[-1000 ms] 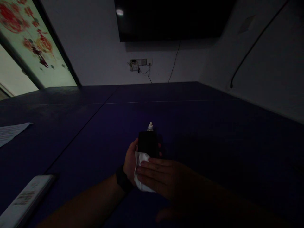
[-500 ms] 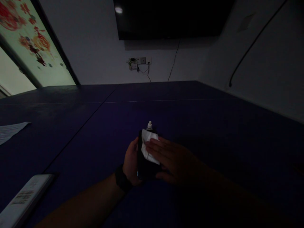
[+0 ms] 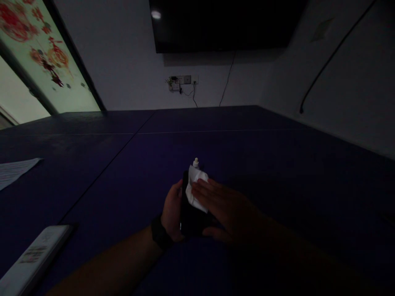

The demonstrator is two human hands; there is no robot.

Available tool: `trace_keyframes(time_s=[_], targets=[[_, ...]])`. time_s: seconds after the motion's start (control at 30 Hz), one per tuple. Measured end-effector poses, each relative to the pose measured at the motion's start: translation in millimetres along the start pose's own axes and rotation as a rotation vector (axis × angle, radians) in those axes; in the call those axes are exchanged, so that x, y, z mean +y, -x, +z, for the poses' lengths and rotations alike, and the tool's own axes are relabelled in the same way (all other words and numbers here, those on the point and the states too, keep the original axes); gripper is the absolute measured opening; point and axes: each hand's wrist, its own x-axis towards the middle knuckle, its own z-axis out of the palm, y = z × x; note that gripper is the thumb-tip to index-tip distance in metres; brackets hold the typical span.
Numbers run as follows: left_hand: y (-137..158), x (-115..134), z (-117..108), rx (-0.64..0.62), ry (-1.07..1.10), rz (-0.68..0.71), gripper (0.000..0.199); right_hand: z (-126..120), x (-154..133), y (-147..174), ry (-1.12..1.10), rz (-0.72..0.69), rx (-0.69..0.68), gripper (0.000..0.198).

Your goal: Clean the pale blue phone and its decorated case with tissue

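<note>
My left hand, with a dark watch on its wrist, grips the left edge of a black smartphone. On the phone's upper face lies a folded white tissue. The fingers of my right hand are pressed together on that tissue, holding it against the phone, and its thumb rests low near the phone's right side. Just beyond the phone's far end stands a small dropper bottle with a white cap; the phone and tissue hide its lower part. The scene is very dim.
The dark blue tabletop has dark seams. A long white box lies at the near left, and a printed paper sheet farther back. Behind the table are wall sockets with cables and a large black screen.
My right hand and the tissue have shifted slightly to the right on the phone. My left hand keeps its grip. The whole view has also moved a little.
</note>
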Motion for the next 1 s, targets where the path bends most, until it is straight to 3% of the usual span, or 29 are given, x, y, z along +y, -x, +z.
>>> trace_keyframes(time_s=[0.07,0.13,0.3,0.5,0.67,0.87,1.0], targets=[[-0.6,1.8,-3.5,-0.055,0.014,-0.125,0.051,1.0,-8.6,-0.9,-0.054,-0.135,-0.024,0.076],[-1.2,3.0,-4.4,-0.075,0.011,-0.162,0.057,2.6,-13.0,-1.2,-0.084,-0.184,-0.027,0.073],[-1.1,0.1,0.1,-0.006,-0.037,0.055,0.050,5.4,-5.5,-0.2,0.050,0.091,0.034,0.074],[2.2,0.9,-5.3,-0.101,-0.052,-0.040,0.048,6.4,-14.9,-1.9,-0.060,-0.079,-0.003,0.078],[4.9,-6.9,6.3,0.005,-0.065,0.064,0.049,4.0,-2.2,-1.7,0.089,0.175,0.081,0.070],[7.9,-11.4,3.7,0.032,-0.069,0.047,0.047,7.6,-14.4,-3.3,-0.002,-0.020,0.032,0.081],[9.9,-11.5,7.9,0.014,-0.039,0.056,0.051,4.0,-0.2,-3.1,0.080,0.129,0.059,0.071]])
